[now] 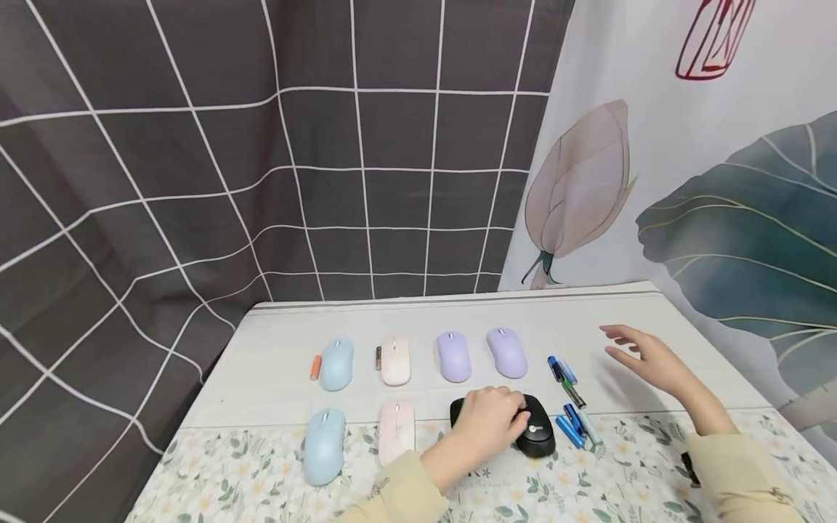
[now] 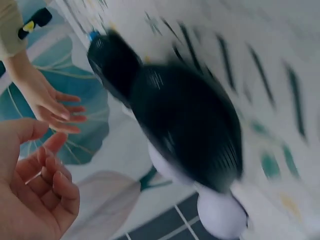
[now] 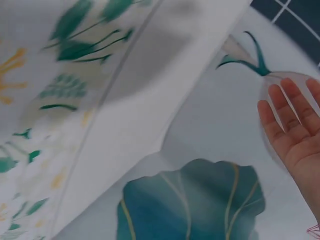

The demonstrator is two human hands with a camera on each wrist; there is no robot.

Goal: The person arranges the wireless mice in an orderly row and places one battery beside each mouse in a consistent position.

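Over two black computer mice, my left hand (image 1: 484, 420) hovers with its fingers loosely bent and nothing between them. The right black mouse (image 1: 538, 434) shows beside the fingertips; the left one (image 1: 455, 410) is mostly hidden behind the hand. In the left wrist view both black mice (image 2: 185, 122) appear blurred, apart from the curled-in fingertips. My right hand (image 1: 654, 363) is raised above the right side of the table, beyond the blue and green batteries (image 1: 572, 392). Its palm and straight fingers (image 3: 283, 107) are bare in the right wrist view.
Two purple mice (image 1: 454, 357) lie at the back. Further left are a cream mouse (image 1: 395, 361), a pink mouse (image 1: 397, 432) and two light blue mice (image 1: 324, 447). An orange battery (image 1: 316, 367) and a dark battery (image 1: 378, 358) lie beside the back mice. Curtains hang behind the table (image 1: 261, 378).
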